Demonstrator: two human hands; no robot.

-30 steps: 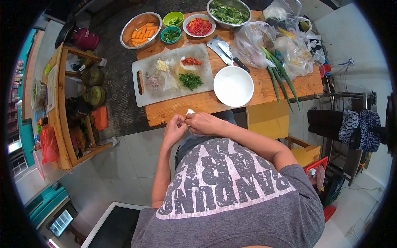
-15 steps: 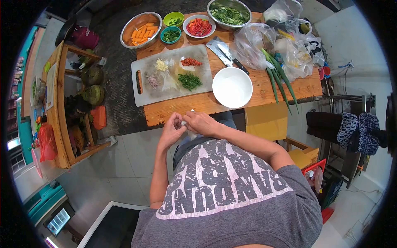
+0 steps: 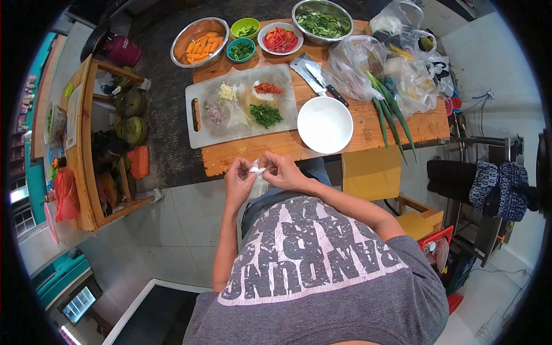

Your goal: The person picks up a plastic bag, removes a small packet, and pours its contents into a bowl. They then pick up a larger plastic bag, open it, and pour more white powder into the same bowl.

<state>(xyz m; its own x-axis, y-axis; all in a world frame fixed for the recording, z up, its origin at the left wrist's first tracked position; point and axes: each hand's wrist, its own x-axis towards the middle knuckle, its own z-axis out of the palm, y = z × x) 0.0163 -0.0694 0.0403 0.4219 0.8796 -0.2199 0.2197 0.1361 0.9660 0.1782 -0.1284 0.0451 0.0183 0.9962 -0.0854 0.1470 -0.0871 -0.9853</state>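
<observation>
A small white plastic bag [image 3: 260, 185] with a twisted or knotted neck hangs between my hands, just off the table's front edge. My left hand [image 3: 238, 179] pinches one side of the neck. On its other side, my right hand [image 3: 282, 172] grips the plastic with thumb and fingers. Beyond them on the table lies a grey-white cutting board [image 3: 230, 127] with separate piles of chopped green herbs [image 3: 265, 115], chopped red chili [image 3: 268, 88], minced garlic [image 3: 227, 91] and diced shallot [image 3: 214, 114]. A white bowl [image 3: 325, 125] stands to the board's right.
Cleaver [image 3: 307, 72] and knife [image 3: 326, 83] lie behind the white bowl. Bowls of carrots [image 3: 204, 47], sliced red peppers [image 3: 280, 39] and cut greens [image 3: 323, 23] line the back. Green onions [image 3: 391, 109] and plastic bags [image 3: 356, 63] are at the right; a yellow chair [image 3: 371, 173] stands in front.
The white bag has come into fuller view between my hands. My right hand has lifted and its fingers are drawn up at the bag's neck. The view has shifted slightly.
</observation>
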